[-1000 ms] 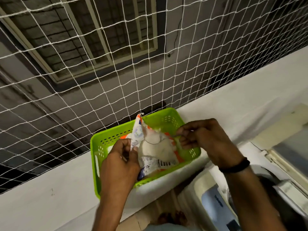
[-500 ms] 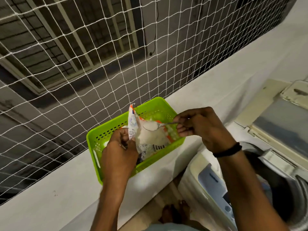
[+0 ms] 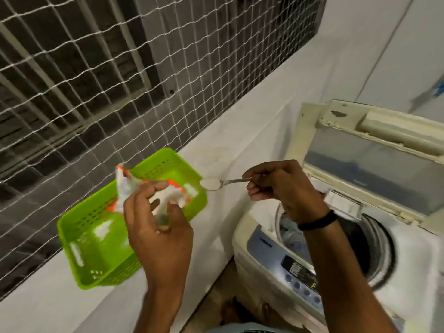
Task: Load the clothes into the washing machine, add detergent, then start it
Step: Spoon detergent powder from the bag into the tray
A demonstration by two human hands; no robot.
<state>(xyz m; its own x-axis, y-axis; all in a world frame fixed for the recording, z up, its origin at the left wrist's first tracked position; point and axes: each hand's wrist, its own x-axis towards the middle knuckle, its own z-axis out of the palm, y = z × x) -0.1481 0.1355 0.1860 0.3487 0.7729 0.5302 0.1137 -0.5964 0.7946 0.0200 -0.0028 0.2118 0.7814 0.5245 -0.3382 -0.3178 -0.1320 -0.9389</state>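
The right hand (image 3: 278, 186) has its grip pinched on the handle of a spoon (image 3: 223, 183), whose bowl, heaped with white detergent powder (image 3: 211, 183), points toward 9 o'clock over the ledge (image 3: 240, 140), beside the green basket (image 3: 96, 236). At 8 o'clock of it the left hand (image 3: 153, 219) hovers with fingers loosely spread over the detergent packet (image 3: 127, 186) in the basket, and blur hides whether that grip has hold of it. The washing machine (image 3: 276, 255) stands at 4 o'clock with its lid (image 3: 372, 164) raised, the right wrist above its open drum.
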